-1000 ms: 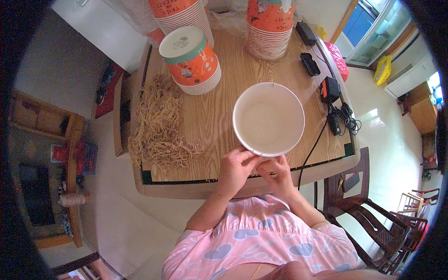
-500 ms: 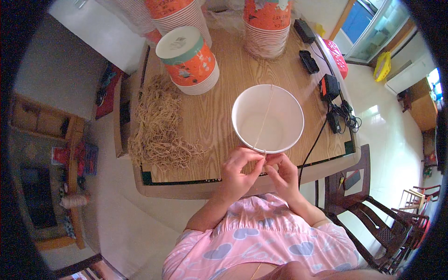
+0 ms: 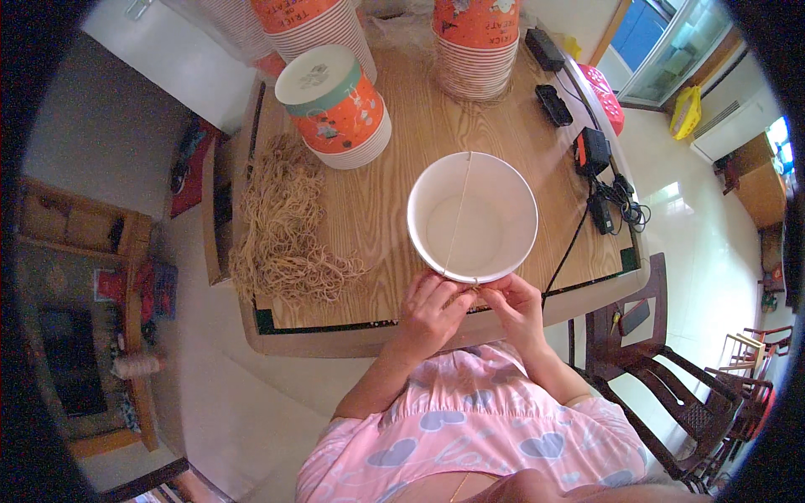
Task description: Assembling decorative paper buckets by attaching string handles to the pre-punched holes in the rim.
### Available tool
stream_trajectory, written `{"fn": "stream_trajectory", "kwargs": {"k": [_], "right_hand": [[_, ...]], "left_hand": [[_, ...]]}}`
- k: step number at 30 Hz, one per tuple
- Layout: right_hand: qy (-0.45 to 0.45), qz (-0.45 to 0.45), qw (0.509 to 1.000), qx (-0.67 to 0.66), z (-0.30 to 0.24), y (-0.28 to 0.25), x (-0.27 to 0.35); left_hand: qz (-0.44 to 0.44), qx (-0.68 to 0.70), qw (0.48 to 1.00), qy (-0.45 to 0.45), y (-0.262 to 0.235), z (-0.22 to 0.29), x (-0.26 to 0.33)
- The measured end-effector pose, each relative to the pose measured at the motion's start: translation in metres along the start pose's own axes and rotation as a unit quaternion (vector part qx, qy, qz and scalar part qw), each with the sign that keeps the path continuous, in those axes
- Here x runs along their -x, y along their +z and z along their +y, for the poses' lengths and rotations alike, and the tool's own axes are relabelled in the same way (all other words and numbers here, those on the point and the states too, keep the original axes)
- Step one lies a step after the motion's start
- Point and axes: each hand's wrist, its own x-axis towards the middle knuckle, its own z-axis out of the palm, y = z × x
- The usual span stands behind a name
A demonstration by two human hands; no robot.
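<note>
I have the wide white paper bowl point(image 3: 472, 216) standing upright on the wooden surface point(image 3: 394, 159), close to its near edge and right in front of me, so both hands can work at its near rim without stretching. A thin tan rubber band point(image 3: 458, 210) runs straight across the open mouth from the far rim to the near one, and it looks taut, which I judge is why I keep both hands pressed close at the near side. My left hand point(image 3: 429, 308) has its fingers curled together, pinched on the near end of the band just under the rim; my right hand point(image 3: 513, 303) meets it there, fingers closed on the same spot and touching the bowl's wall. The bowl is empty inside, only the band crossing above it. To the left lies a loose heap of tan rubber bands point(image 3: 285, 226), near enough to reach. Farther off stands a stack of orange printed paper bowls with a white lid on top point(image 3: 335, 105), and two more orange stacks point(image 3: 478, 42) sit at the far edge. Black chargers and cables point(image 3: 599, 163) lie along the right side.
</note>
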Motion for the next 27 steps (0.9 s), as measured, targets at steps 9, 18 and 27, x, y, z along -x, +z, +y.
{"fn": "stream_trajectory", "kwargs": {"k": [9, 18, 27], "right_hand": [[-0.12, 0.032, 0.975, 0.183, -0.002, 0.001, -0.002], [-0.172, 0.05, 0.954, 0.239, 0.003, 0.003, -0.001], [-0.229, 0.067, 0.94, 0.245, -0.004, 0.007, 0.002]], "left_hand": [[-0.008, -0.018, 1.0, 0.009, 0.0, 0.002, -0.001], [0.032, 0.177, 0.974, -0.135, -0.002, 0.011, -0.005], [0.05, 0.216, 0.956, -0.191, -0.003, 0.02, -0.012]]}}
